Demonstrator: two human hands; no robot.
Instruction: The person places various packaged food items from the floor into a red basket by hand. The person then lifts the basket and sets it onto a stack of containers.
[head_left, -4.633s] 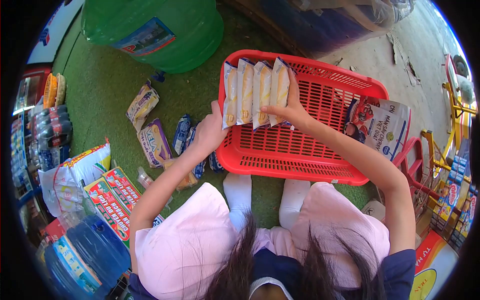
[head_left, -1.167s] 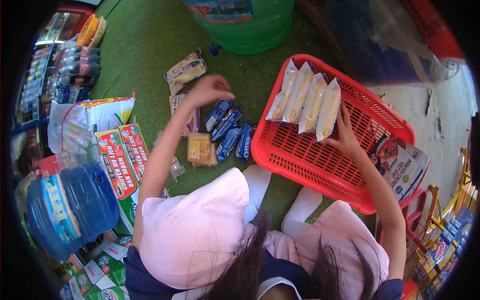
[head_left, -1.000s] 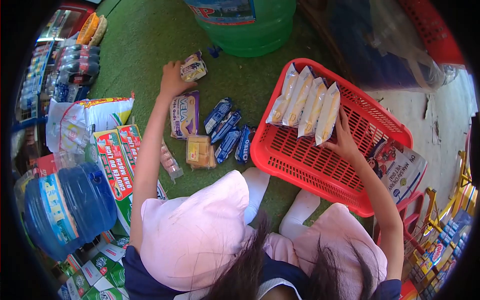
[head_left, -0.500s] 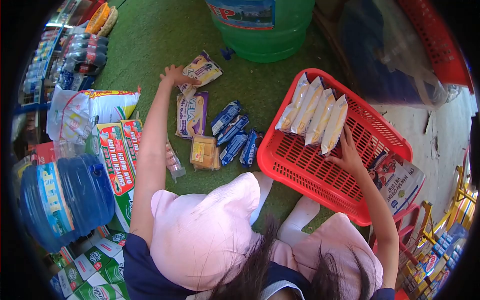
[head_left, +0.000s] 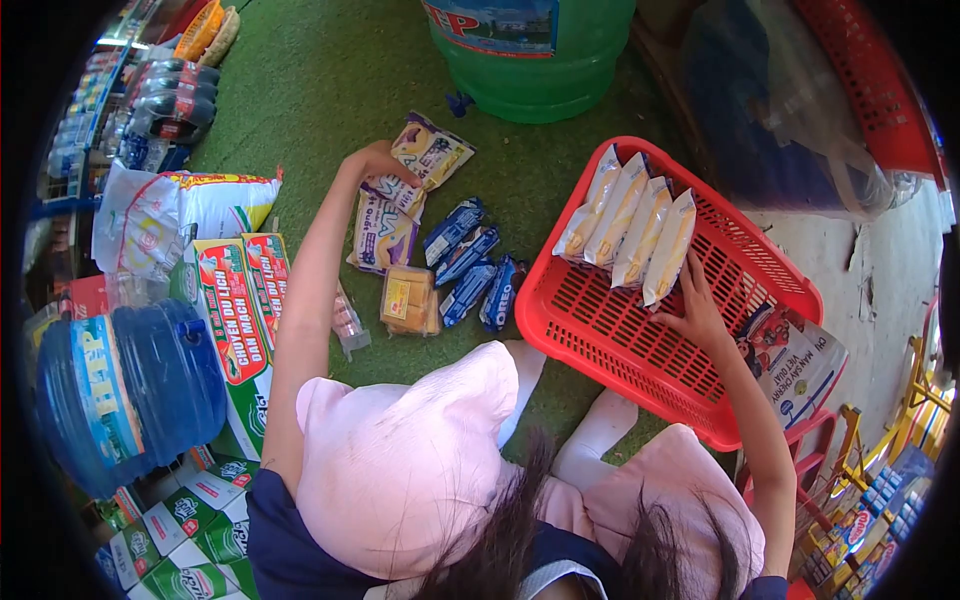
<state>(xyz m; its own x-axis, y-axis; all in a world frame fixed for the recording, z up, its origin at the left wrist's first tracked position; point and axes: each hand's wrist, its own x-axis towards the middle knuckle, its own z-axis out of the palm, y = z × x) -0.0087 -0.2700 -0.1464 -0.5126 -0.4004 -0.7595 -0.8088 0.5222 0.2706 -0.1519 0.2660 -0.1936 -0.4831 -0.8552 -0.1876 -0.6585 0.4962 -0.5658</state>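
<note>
My left hand [head_left: 382,163] has moved off the basket to the purple-and-yellow packs [head_left: 435,152], which lie overlapping on the floor, far left. My thumb lies over them; I can't tell whether I have a grip. So one hand is among the loose packs while my right hand [head_left: 697,310] rests, fingers spread, beside the rightmost cream pack in the red basket [head_left: 540,324]. Four cream packs [head_left: 641,232] stand leaning in its far left end. A printed bag [head_left: 800,368] lies at its right end.
</note>
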